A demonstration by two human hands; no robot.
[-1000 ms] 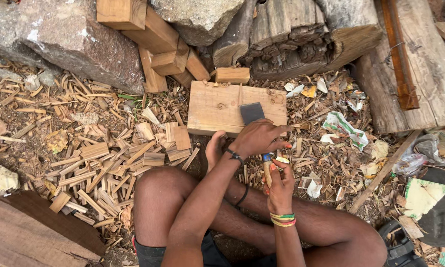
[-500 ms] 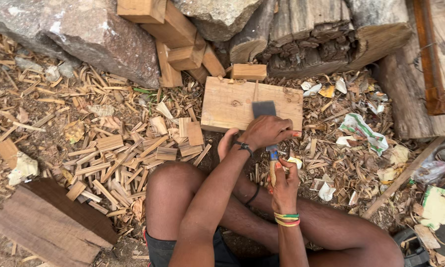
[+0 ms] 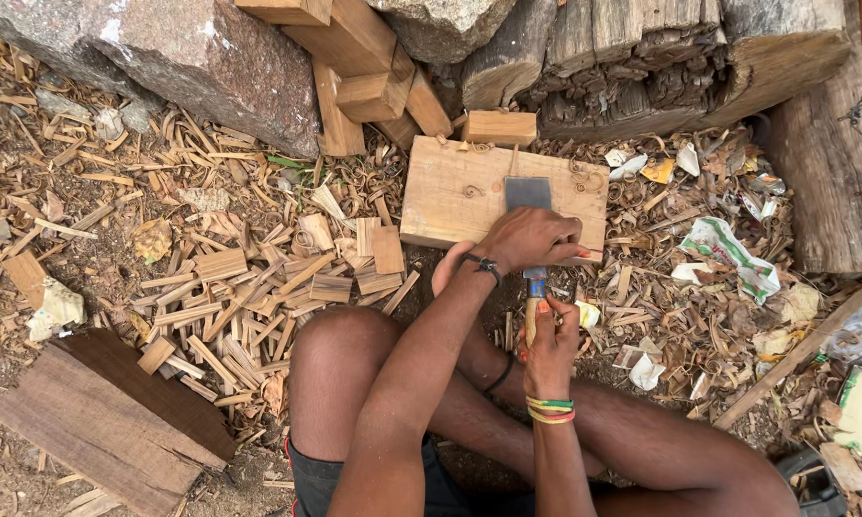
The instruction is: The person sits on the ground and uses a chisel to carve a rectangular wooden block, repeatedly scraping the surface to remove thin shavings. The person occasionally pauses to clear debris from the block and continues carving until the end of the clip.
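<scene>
The left hand point(image 3: 536, 239) presses down on a wide flat steel chisel point(image 3: 529, 194), fingers closed over its blade. At 6 o'clock from it, the right hand point(image 3: 550, 340) is wrapped tight around the chisel's wooden handle. The blade lies on a pale rectangular board point(image 3: 450, 196) scattered with curled shavings. Split sticks point(image 3: 258, 306) lie at 9 o'clock; a rough grey rock point(image 3: 191, 57) sits at 11.

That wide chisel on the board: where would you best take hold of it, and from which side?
Judging by its pose, grip the chisel by its wooden handle, from the near side: the flat blade points away across the board. The right hand wraps the handle; the left hand presses over the blade's neck.
</scene>
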